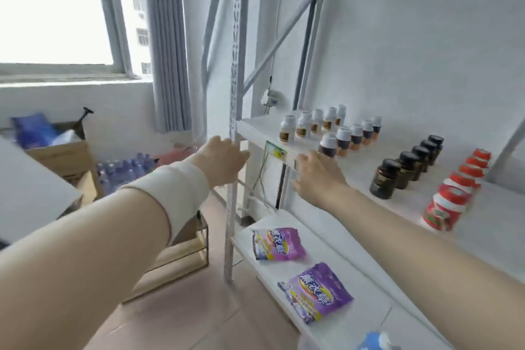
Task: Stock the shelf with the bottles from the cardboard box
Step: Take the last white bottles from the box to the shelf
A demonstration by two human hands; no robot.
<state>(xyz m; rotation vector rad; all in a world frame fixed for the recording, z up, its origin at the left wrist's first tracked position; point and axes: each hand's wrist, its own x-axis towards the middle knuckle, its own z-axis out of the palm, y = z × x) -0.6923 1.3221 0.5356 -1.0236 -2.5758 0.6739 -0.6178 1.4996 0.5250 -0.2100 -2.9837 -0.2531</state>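
1. Two bare arms reach toward a white metal shelf [366,170]; the left hand [224,160] is at the front upright post of the rack, fingers curled loosely near it, and whether it grips the post cannot be told.
2. The right hand [319,176] lies palm down at the front edge of the middle board, fingers spread and holding nothing, just beside a green label [276,150] on that edge.
3. On the middle board stand white-capped bottles [329,129] in two rows at the left end, the nearest one just beyond the right hand's fingertips.
4. Further right stands a row of dark bottles with black caps [406,166], then a row of red-and-white bottles [451,196].
5. The lower board carries two purple pouches [318,290] lying flat, well apart from the bottles.
6. A cardboard box [68,156] sits on the floor under the window at the left, holding blue bags; beside it is a pack of water bottles [125,170].
7. A pale band [173,193] wraps the left forearm.
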